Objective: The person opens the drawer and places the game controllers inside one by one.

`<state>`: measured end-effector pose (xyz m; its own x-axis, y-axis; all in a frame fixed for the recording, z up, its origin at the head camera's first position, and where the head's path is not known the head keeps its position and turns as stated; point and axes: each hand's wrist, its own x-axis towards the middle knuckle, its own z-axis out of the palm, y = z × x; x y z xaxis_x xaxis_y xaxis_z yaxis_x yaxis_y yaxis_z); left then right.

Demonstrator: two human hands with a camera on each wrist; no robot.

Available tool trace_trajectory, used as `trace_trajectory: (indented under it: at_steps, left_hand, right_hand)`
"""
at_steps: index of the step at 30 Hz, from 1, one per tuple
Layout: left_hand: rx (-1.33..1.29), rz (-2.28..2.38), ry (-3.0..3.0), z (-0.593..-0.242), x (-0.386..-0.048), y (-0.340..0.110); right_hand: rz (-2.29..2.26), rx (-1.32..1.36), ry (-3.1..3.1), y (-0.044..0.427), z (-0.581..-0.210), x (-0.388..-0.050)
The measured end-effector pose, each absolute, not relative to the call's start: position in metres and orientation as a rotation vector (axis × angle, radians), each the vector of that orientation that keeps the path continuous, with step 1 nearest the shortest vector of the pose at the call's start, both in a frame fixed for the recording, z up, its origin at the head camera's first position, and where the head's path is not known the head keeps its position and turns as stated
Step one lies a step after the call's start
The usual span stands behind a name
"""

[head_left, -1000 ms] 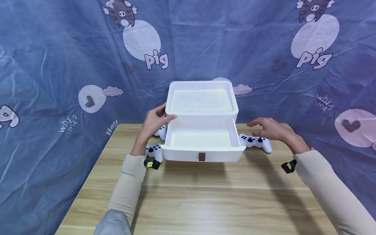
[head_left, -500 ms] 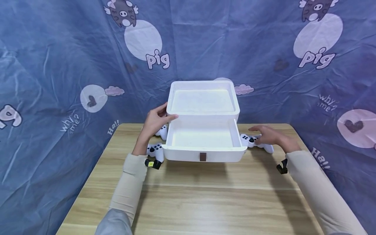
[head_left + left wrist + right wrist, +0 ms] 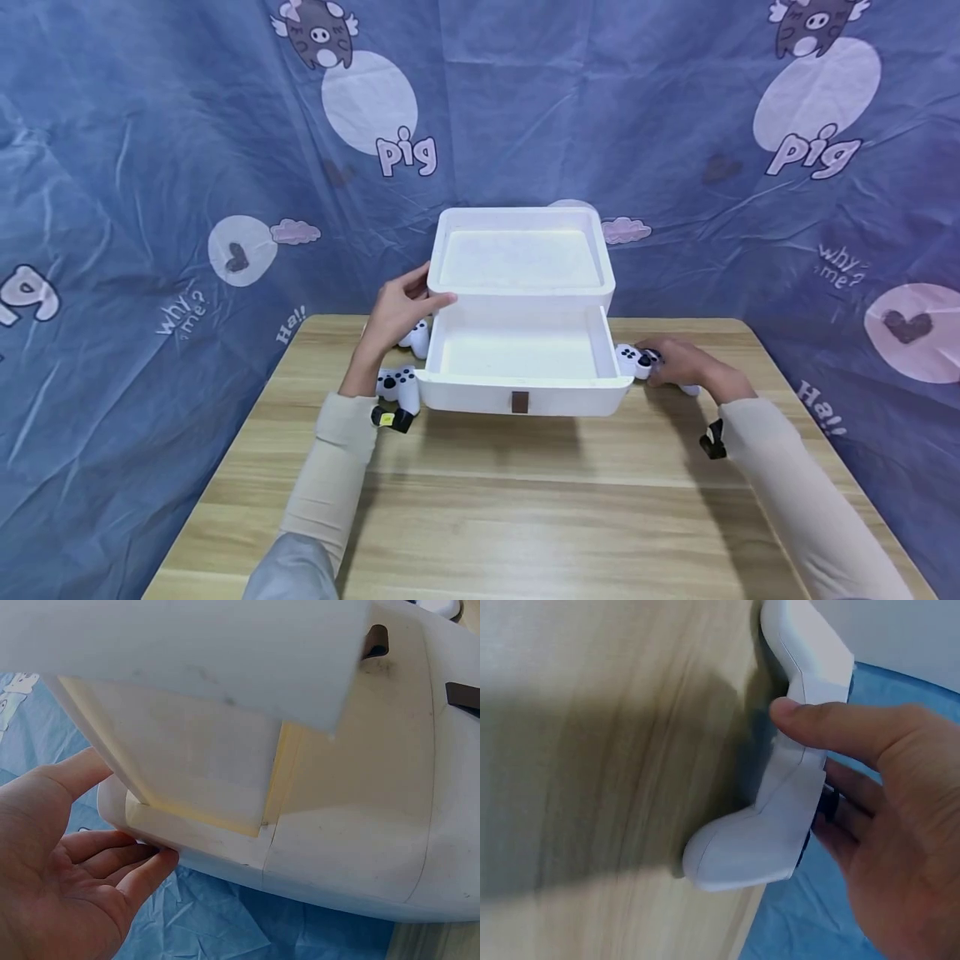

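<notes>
White controller (image 3: pixel 786 780) pinched across its middle

I had the right fingers (image 3: pixel 859 787) gripping it toward the far right corner of the surface (image 3: pixel 495 525), just beside the white drawer unit (image 3: pixel 525 295). I judged it light, stiff plastic, slightly slippery; its middle, between the grips (image 3: pixel 731 855), looked the best hold, clear of the thumbsticks (image 3: pixel 828 802). The left fingers (image 3: pixel 150 874) held the unit's left side.

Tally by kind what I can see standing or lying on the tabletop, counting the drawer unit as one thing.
Game controllers, all partly covered: 3
White drawer unit: 1
Total: 4
</notes>
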<state>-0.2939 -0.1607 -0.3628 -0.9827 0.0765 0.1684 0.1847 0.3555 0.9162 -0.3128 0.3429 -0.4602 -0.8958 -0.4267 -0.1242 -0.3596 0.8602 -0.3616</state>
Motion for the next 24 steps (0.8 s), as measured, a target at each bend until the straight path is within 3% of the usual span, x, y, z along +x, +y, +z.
trace_trajectory:
  at_steps: [24]
  left_hand:
    - [-0.233,-1.714,-2.509,-0.3642,-0.2953,-0.1610]
  right_hand:
    - [-0.329,-0.597,2.923,0.3364,-0.4585,-0.3047]
